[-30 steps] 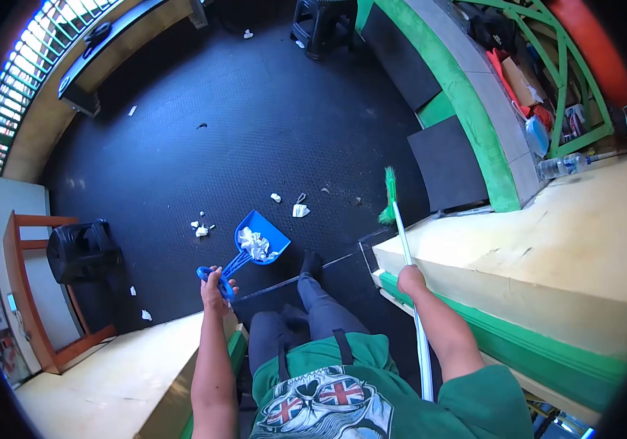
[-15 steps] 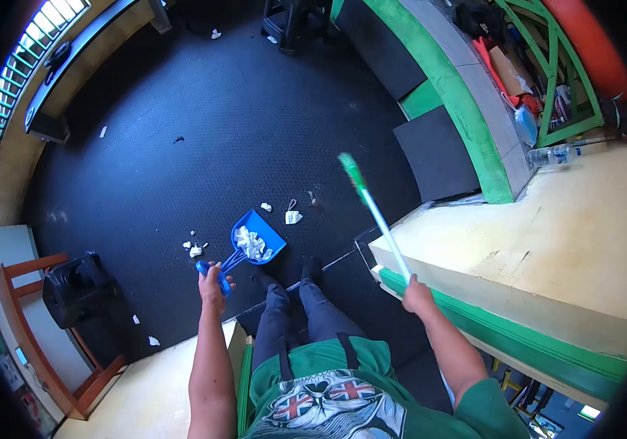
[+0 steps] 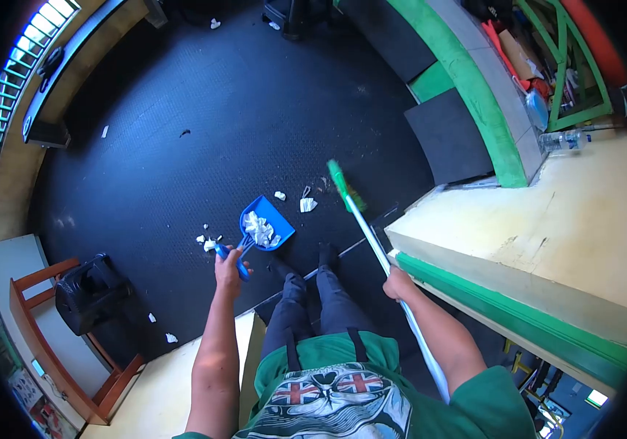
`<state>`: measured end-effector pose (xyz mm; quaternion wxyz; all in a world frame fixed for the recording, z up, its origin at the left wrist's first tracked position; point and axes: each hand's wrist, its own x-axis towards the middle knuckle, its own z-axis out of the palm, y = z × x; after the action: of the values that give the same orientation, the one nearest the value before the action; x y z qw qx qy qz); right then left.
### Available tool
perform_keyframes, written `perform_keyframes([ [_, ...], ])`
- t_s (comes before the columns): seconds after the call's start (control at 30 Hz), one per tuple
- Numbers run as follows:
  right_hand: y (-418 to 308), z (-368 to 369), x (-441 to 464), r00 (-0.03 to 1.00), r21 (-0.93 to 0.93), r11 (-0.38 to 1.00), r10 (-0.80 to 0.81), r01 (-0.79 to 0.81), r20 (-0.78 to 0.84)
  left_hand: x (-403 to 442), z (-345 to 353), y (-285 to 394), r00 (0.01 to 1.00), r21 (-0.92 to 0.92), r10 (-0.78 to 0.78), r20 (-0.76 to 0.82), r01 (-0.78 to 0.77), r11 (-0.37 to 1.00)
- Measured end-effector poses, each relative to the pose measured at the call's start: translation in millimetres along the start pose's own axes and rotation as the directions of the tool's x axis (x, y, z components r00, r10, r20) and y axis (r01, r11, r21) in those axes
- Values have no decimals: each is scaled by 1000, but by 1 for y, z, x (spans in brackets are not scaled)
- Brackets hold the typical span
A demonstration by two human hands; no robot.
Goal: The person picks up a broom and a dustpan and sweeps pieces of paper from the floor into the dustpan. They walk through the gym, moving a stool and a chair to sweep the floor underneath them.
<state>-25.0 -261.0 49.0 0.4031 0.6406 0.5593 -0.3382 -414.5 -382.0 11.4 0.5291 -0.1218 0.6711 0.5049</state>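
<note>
My left hand is wrapped round the handle of a blue dustpan, held low over the dark floor. Crumpled white paper lies inside the pan. In my right hand is the pale stick of a broom, slanting down to its green head, which is slightly blurred. Between pan and broom head lie a white piece with a loop and a smaller white scrap. More white scraps are on the floor just left of the pan.
A cream ledge with green trim runs along my right. A clear plastic bottle lies on it near a green frame. At left stand a black plastic object and a wooden frame. Other scraps dot the floor.
The broom head has come down and left, nearer the looped white piece, and my right hand has drawn in toward my body. The view has shifted slightly; the dustpan stays in my left hand.
</note>
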Motion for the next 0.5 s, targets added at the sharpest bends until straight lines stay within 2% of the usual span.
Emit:
perform_keyframes([
  [0.07, -1, -28, -37, 1000, 22, 1000, 7, -8, 26, -2, -3, -10, 1000, -6, 10, -5, -10, 1000],
  [0.13, 17, -34, -36, 999, 25, 1000, 13, -12, -43, -4, -11, -19, 1000, -24, 13, 26, -12, 1000],
  [0.2, 41, -45, -33, 975, -183, 980, -114, 79, -190, -5, -17, -27, 1000, 21, -9, -8, 10, 1000],
  [0.23, 50, -56, -30, 972, -258, 966, -61, 1, -226, -9, -15, -22, 1000, 26, 0, 22, 0, 1000],
  [0.3, 49, -83, -26, 863, -248, 914, 174, -320, -474, -18, -16, -8, 997, 398, -16, -72, 44, 916],
  [0.33, 32, -108, -31, 868, -401, 815, 228, -418, -442, -23, -18, -10, 999, 399, -4, -49, 24, 917],
  [0.37, 35, -115, -9, 831, -464, 767, 157, -443, -533, -27, -21, -12, 966, 521, 243, -94, -160, 839],
  [0.4, 34, -124, 8, 813, -460, 801, 56, -383, -580, -29, -18, -6, 871, 637, 481, -104, -313, 704],
  [0.43, 12, -140, -3, 837, -516, 806, -49, -289, -545, -54, -9, 22, 903, 682, 429, -27, -297, 668],
  [0.47, -2, -144, 10, 794, -506, 803, -69, -315, -604, -66, 0, 39, 895, 682, 446, -7, -322, 657],
  [0.5, -19, -147, 17, 791, -586, 742, -127, -325, -599, -73, 9, 53, 851, 711, 522, 52, -399, 579],
])
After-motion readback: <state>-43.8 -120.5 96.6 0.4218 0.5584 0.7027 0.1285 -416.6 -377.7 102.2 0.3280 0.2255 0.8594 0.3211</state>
